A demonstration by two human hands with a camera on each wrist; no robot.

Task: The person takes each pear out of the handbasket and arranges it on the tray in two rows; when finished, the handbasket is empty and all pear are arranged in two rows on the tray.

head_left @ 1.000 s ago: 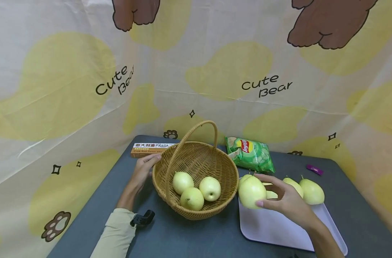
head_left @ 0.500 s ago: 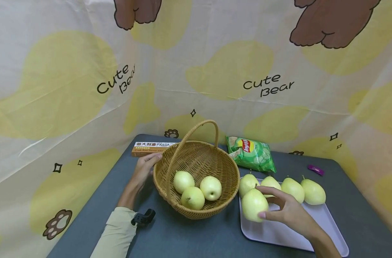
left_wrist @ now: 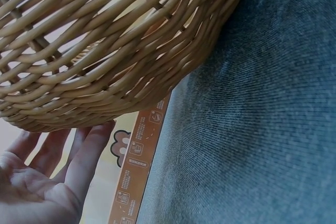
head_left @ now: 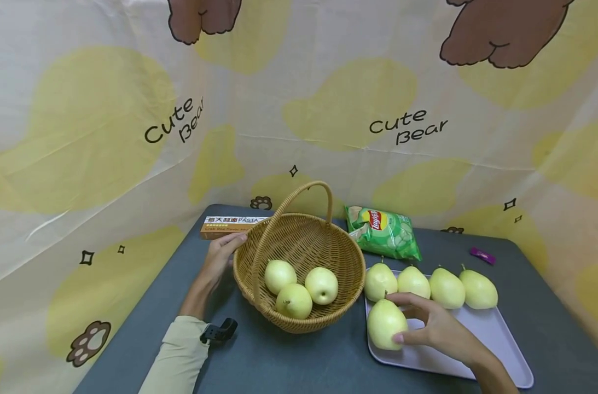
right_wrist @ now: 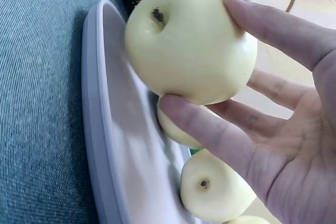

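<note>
My right hand point(head_left: 431, 325) pinches a pale green pear point(head_left: 386, 324) between thumb and fingers, over the left front part of a lilac tray point(head_left: 446, 361). In the right wrist view the bottom of this pear point(right_wrist: 191, 45) faces the camera, above the tray's floor. Several more pears point(head_left: 446, 288) line the tray's far side. Left of the tray stands a wicker basket point(head_left: 299, 235) with a tall handle and three pears point(head_left: 294, 301) inside. At its left rim rests my left hand point(head_left: 219, 260); the left wrist view shows its extended fingers point(left_wrist: 86, 153) against the wickerwork.
Behind the left hand lies a pasta box point(head_left: 230, 225), partly covered by the basket. A green chip bag point(head_left: 383, 232) is behind the tray, and a small purple packet point(head_left: 483, 255) lies at the back right. A printed cloth point(head_left: 328, 109) hangs behind the table.
My right hand has brought its pear down and toward me, away from the tray's back row, so the pears there now show more. The left hand and basket have stayed put.
</note>
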